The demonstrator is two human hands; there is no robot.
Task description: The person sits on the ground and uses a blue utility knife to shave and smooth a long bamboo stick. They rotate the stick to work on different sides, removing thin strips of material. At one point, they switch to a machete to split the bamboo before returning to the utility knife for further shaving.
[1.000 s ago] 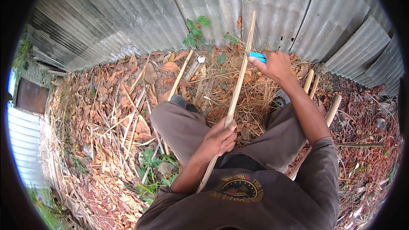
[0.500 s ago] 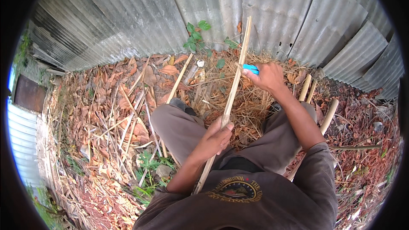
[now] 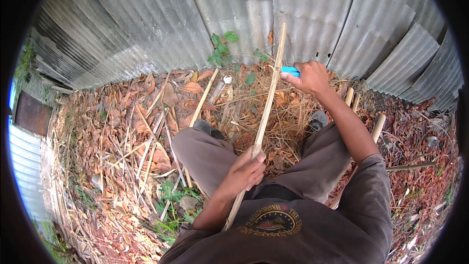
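Note:
My left hand (image 3: 246, 168) is closed around the lower part of a long thin bamboo strip (image 3: 267, 102) that slants up and away from my lap toward the metal wall. Farther up the strip, my right hand (image 3: 309, 77) grips a blue-handled knife (image 3: 290, 71) pressed against its right side. I am seated, with my knees in grey-brown trousers (image 3: 207, 154) spread on either side of the strip. The knife blade is hidden behind the strip.
A corrugated metal wall (image 3: 161, 24) curves across the back. Dry leaves, straw and thin bamboo sticks (image 3: 146, 142) cover the ground on the left. Thicker bamboo pieces (image 3: 377, 126) lie by my right leg. A small green plant (image 3: 221, 46) grows at the wall.
My right hand with the knife has slid farther up the strip toward its far end. The strip has tilted slightly more upright. My left hand kept its grip.

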